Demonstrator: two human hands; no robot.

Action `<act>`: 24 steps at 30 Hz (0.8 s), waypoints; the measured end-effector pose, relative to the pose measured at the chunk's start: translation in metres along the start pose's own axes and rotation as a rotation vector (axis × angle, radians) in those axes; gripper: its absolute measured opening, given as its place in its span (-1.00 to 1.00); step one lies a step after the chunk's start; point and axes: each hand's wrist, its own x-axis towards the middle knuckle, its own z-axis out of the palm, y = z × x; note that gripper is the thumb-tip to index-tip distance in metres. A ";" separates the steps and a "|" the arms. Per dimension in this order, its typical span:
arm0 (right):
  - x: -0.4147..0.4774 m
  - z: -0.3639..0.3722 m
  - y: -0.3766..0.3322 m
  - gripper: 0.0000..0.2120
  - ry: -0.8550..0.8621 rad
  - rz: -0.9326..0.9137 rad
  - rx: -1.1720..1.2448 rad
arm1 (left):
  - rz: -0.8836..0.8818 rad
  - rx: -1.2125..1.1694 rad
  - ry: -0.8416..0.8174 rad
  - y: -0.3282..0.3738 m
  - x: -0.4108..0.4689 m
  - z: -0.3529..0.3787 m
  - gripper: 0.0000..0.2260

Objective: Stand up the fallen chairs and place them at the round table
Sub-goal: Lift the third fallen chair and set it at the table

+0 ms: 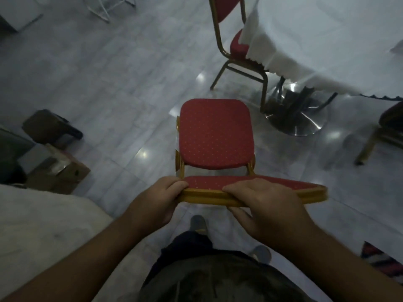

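The scene was dimly lit, with a cool grey cast. Small bright glints were reflected on the glossy floor point(122, 88), and glare was thrown off the metal table base point(305, 125). The tablecloth point(316, 40) was washed out to near white. Soft motion blur was spread over the whole frame. The forearms and lower corners were left dark, and straight lines were bent toward the edges by the wide lens.

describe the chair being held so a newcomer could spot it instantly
Start at the white-clothed round table, upper right. Left of its steel base stands a red chair with a gold frame. Unlike the one tucked under the tablecloth, both hands grip its backrest.
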 end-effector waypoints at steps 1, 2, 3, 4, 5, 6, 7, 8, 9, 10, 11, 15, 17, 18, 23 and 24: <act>0.005 0.003 0.003 -0.71 0.030 -0.005 -0.026 | -0.041 -0.012 0.026 0.000 0.003 0.001 -0.70; 0.011 0.006 0.005 -0.72 0.062 -0.018 -0.060 | -0.073 -0.022 0.049 0.002 0.008 0.003 -0.66; 0.016 0.010 0.007 -0.72 0.086 -0.036 -0.090 | -0.086 -0.030 0.075 0.007 0.014 0.004 -0.61; 0.022 0.014 0.009 -0.72 0.102 -0.053 -0.110 | -0.081 -0.039 0.104 0.016 0.022 0.006 -0.58; 0.027 0.019 0.010 -0.73 0.109 -0.066 -0.116 | -0.061 -0.052 0.133 0.025 0.029 0.008 -0.58; 0.030 0.024 0.010 -0.73 0.109 -0.070 -0.108 | -0.038 -0.069 0.151 0.034 0.034 0.010 -0.61; 0.033 0.029 0.010 -0.75 0.106 -0.069 -0.094 | -0.016 -0.084 0.163 0.042 0.038 0.012 -0.66; 0.035 0.033 0.009 -0.75 0.105 -0.067 -0.079 | -0.002 -0.095 0.177 0.047 0.040 0.013 -0.71; 0.036 0.036 0.009 -0.76 0.104 -0.062 -0.065 | 0.004 -0.095 0.193 0.049 0.040 0.013 -0.74; 0.036 0.038 0.008 -0.76 0.106 -0.053 -0.053 | -0.001 -0.085 0.202 0.048 0.039 0.013 -0.75; 0.036 0.039 0.007 -0.76 0.115 -0.041 -0.045 | -0.011 -0.072 0.207 0.048 0.038 0.013 -0.75; 0.038 0.034 0.007 -0.71 0.084 -0.004 0.024 | -0.066 -0.007 0.206 0.053 0.041 0.013 -0.72; 0.035 0.024 0.015 -0.62 0.003 0.042 0.028 | -0.111 0.034 0.176 0.062 0.045 0.013 -0.69; 0.032 0.019 0.024 -0.56 -0.041 0.081 0.000 | -0.129 0.046 0.158 0.067 0.048 0.014 -0.68; 0.004 -0.005 0.089 -0.48 -0.150 0.267 -0.070 | -0.130 0.071 0.125 0.093 0.079 0.029 -0.71; -0.001 -0.006 0.096 -0.52 -0.146 0.288 -0.063 | -0.114 0.088 0.151 0.095 0.086 0.032 -0.68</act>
